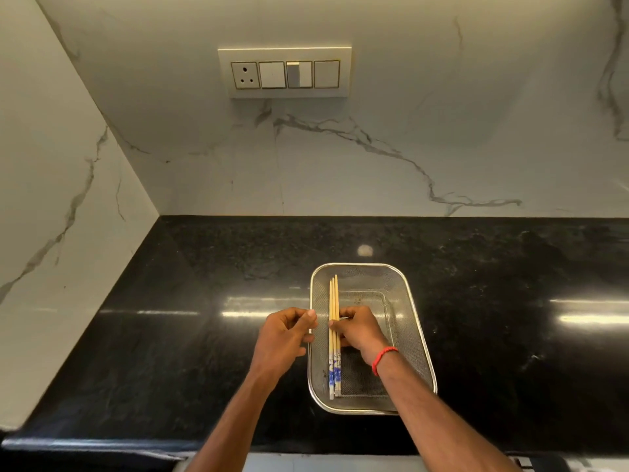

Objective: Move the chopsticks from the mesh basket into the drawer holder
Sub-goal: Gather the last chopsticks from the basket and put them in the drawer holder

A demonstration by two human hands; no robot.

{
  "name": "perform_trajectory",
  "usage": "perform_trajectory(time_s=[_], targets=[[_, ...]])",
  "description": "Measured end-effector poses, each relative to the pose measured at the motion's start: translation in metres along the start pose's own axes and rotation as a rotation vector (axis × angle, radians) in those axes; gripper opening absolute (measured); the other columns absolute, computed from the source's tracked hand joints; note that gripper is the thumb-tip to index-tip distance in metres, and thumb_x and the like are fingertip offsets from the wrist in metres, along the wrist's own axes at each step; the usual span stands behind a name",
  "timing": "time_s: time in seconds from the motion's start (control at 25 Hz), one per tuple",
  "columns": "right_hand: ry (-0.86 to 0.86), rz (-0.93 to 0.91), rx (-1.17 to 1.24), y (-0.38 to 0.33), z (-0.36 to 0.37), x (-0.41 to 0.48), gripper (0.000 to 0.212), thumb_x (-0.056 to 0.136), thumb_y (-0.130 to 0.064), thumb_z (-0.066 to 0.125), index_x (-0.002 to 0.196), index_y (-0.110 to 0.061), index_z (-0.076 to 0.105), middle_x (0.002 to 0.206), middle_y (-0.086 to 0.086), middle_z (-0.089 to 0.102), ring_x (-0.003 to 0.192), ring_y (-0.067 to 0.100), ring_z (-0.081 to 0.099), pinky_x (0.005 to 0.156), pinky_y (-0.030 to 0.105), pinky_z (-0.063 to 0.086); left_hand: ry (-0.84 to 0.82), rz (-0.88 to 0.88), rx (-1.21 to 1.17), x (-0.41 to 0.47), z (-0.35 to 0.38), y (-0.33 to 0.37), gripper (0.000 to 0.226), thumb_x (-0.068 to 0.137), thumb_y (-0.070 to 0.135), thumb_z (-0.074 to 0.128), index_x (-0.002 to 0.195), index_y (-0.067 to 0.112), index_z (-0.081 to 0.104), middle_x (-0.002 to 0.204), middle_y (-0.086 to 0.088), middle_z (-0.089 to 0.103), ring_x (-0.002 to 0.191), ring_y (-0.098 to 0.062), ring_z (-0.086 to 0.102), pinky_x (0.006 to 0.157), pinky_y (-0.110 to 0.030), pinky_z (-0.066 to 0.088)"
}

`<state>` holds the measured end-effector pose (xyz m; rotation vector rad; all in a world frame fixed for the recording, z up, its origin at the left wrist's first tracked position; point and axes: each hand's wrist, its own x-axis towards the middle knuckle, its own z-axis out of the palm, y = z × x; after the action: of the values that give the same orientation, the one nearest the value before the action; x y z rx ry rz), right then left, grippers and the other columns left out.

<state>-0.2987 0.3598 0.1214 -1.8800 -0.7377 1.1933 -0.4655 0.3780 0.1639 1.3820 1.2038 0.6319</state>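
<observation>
right hand [357, 330] fingers pinching chopsticks [334, 335] in mesh basket [413, 335] | left hand [284, 338] fingers loosely curled, empty

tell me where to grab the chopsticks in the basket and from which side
Pinch the chopsticks as one bundle near mid-length, on the plain wood, coming down from above. They lie flat and parallel along the left wall of the basket, so there's little room for a side approach. The right hand already meets them there.

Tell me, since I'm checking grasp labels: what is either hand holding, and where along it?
The right hand pinches the chopsticks near mid-length, over the basket. The left hand holds nothing.
</observation>
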Motion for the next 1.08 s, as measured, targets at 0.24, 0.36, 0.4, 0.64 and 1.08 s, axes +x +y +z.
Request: perform_trajectory(time_s=[0.24,0.36,0.4,0.64,1.08], targets=[[-0.002,-0.109,0.169,-0.022,-0.022,-0.005,0.011,0.089,-0.003,0.068,0.098,-0.005,0.074,0.098,0.017,0.075,0.094,0.030,0.073,0.086,0.043,0.060,-0.082,-0.033,-0.184,0.014,0.006,0.022,0.021,0.093,0.038,0.065,0.098,0.020,0.076,0.097,0.000,0.081,0.080,-0.015,0.078,0.062,-0.025,0.059],[0.043,-0.334,0.192,-0.041,-0.029,-0.010,0.017,0.088,-0.005,0.069,0.098,-0.017,0.076,0.095,0.003,0.077,0.093,0.014,0.073,0.088,0.034,0.059,-0.222,-0.134,-0.252,0.018,0.012,0.023,0.037,0.095,0.047,0.059,0.101,0.015,0.077,0.102,-0.008,0.080,0.086,-0.024,0.078,0.067,-0.035,0.061],[0.082,-0.452,0.141,-0.047,-0.030,-0.013,0.019,0.088,-0.006,0.069,0.098,-0.020,0.076,0.095,-0.002,0.077,0.093,0.008,0.072,0.087,0.029,0.058,-0.271,-0.165,-0.291,0.019,0.013,0.023,0.044,0.095,0.051,0.056,0.103,0.013,0.077,0.104,-0.012,0.080,0.090,-0.028,0.077,0.068,-0.037,0.061],[0.413,-1.078,-0.652,-0.033,-0.030,-0.017,0.015,0.092,-0.028,0.060,0.098,-0.028,0.073,0.120,-0.006,0.069,0.121,0.016,0.055,0.097,0.032,0.042,-0.431,-0.245,-0.449,0.027,0.012,0.020,0.051,0.089,0.050,0.065,0.108,0.004,0.075,0.108,-0.025,0.076,0.088,-0.034,0.077,0.064,-0.039,0.064],[0.047,-0.133,0.617,-0.022,-0.038,-0.029,0.041,0.090,-0.010,0.068,0.129,-0.018,0.059,0.101,0.011,0.077,0.087,0.018,0.075,0.075,0.031,0.061,-0.470,-0.149,-0.295,0.024,0.025,0.001,0.027,0.086,0.019,0.073,0.104,-0.002,0.072,0.096,-0.022,0.077,0.076,-0.031,0.075,0.063,-0.040,0.062]])
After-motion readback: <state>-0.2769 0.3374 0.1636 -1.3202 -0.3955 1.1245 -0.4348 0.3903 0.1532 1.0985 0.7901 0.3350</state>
